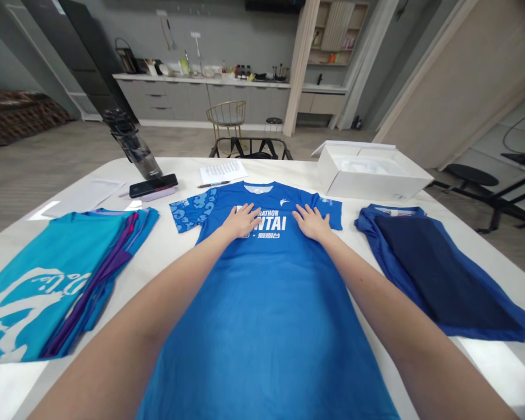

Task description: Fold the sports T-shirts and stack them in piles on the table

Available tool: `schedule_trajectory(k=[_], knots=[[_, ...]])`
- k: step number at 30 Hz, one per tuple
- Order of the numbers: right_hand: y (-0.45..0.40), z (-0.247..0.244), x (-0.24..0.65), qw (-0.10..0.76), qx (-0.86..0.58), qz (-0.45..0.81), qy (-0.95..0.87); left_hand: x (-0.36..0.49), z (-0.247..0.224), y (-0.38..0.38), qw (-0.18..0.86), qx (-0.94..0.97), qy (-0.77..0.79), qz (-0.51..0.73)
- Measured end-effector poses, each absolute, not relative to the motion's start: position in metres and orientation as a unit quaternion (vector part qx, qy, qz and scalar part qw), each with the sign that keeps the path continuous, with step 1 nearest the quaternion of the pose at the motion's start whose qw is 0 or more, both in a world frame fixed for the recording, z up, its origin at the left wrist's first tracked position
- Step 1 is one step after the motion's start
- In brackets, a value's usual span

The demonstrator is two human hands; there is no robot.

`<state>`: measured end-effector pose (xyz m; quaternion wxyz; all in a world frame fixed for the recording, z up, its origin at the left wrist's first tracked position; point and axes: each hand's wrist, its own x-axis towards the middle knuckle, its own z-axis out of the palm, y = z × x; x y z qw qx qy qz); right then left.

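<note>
Grey kitchen cabinets (179, 108) under a pale countertop (227, 81) line the far wall, with a gold wire-backed chair (226, 114) in front of them and a white table (166, 248) filling the foreground. On the middle of that table a blue short-sleeved T-shirt (266, 303) lies spread face up, collar away from the person and lower part running out of view at the near edge. Both palms are down on its chest: the left hand (241, 223) covers the start of the white lettering, and the right hand (311, 223) rests just beyond the lettering's other end, near a small white logo (284, 202). Fingers on each hand are fanned wide and grip nothing. To the left sits a stack of folded shirts (70, 251), turquoise on top with purple layers below; to the right, a folded blue garment (370, 233) with a navy panel (441, 274) uppermost. Past the collar are a printed sheet (222, 170), a pen (213, 184), a smartphone (153, 185) and an open white box (367, 185).
</note>
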<state>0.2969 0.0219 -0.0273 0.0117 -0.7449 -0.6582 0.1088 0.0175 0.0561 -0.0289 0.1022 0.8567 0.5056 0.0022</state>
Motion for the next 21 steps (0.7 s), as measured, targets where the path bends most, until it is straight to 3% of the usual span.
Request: schedule_trajectory(k=[13,21], knots=[[0.078,-0.026,0.396,0.007,-0.778,-0.049,-0.627,0.134,-0.034,0.169,0.005,0.854,0.512,0.092],[0.076,-0.025,0.416,-0.014,-0.787,-0.063,-0.614,0.164,-0.029,0.227,0.055,0.864,0.499,0.045]])
